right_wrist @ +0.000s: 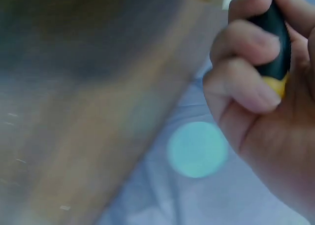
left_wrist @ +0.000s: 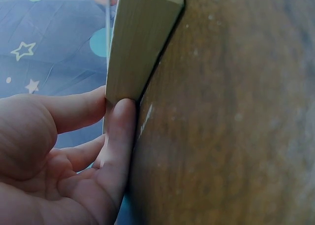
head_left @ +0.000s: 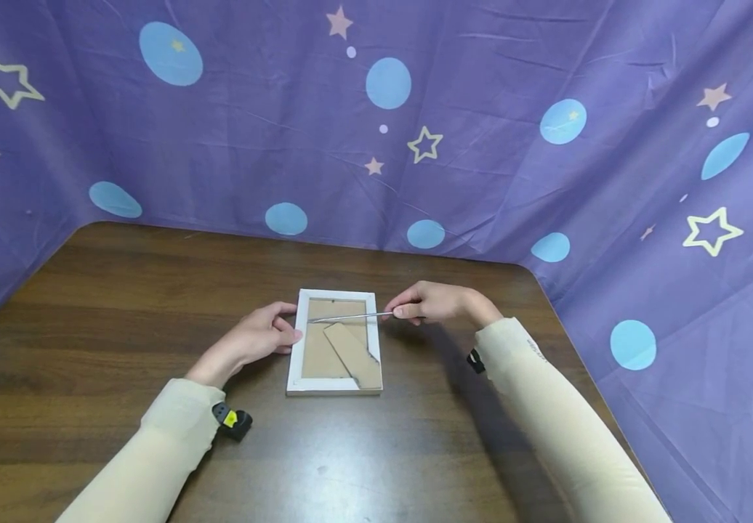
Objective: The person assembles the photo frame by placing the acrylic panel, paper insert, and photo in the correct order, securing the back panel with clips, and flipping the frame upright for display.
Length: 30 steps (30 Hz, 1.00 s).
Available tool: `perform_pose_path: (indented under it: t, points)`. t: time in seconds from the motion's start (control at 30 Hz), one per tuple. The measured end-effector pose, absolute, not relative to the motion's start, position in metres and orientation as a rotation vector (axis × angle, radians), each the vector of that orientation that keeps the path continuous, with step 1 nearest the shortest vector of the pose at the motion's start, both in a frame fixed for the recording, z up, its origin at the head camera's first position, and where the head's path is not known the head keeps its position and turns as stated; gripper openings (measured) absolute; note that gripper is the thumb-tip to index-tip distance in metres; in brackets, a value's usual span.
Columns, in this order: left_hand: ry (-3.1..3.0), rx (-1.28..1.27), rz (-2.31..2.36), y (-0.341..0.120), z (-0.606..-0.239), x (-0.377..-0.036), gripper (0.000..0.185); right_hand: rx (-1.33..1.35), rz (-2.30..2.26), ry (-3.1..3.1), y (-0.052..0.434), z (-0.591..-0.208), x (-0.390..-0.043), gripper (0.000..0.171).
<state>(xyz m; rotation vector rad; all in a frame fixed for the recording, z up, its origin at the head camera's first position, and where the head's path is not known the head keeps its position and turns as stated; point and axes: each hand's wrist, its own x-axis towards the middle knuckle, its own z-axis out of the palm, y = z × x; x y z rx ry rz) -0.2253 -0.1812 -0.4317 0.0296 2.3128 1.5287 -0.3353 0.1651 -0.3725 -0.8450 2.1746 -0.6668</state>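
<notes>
A white picture frame [head_left: 294,363] lies back side up on the table, its brown backing board [head_left: 324,356] showing. A slanted stand flap [head_left: 357,356] crosses the lower part of that board. At the frame's left edge, my left hand [head_left: 262,334] holds the side, with fingertips against the pale wooden edge [left_wrist: 142,43] in the left wrist view. My right hand [head_left: 438,301] grips a screwdriver by its black and yellow handle [right_wrist: 275,52]. Its thin metal shaft [head_left: 350,317] reaches leftward over the backing, the tip near the inner left border.
The brown wooden table [head_left: 121,327] has rounded far corners. A purple curtain [head_left: 252,131] with stars and blue dots hangs behind it and along the sides. Black bands [head_left: 235,425] sit on the wrists over pale sleeves.
</notes>
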Motion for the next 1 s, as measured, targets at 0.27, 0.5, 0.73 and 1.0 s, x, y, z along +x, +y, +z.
perform_pose_path:
  t: [0.27,0.5,0.73,1.0]
  points:
    - [2.311,0.024,1.529,-0.181,-0.432,-0.225,0.066,-1.142,-0.397,2.480,0.156,-0.331,-0.317,0.031]
    - [2.317,0.022,1.513,-0.181,-0.432,-0.225,0.066,-1.230,-0.286,2.539,0.167,-0.307,-0.293,0.027]
    - [2.316,0.025,1.521,-0.181,-0.431,-0.224,0.067,-1.359,-0.243,2.528,0.184,-0.295,-0.274,0.023]
    - [2.319,0.044,1.544,-0.180,-0.432,-0.225,0.065,-1.413,-0.204,2.480,0.196,-0.288,-0.251,0.022]
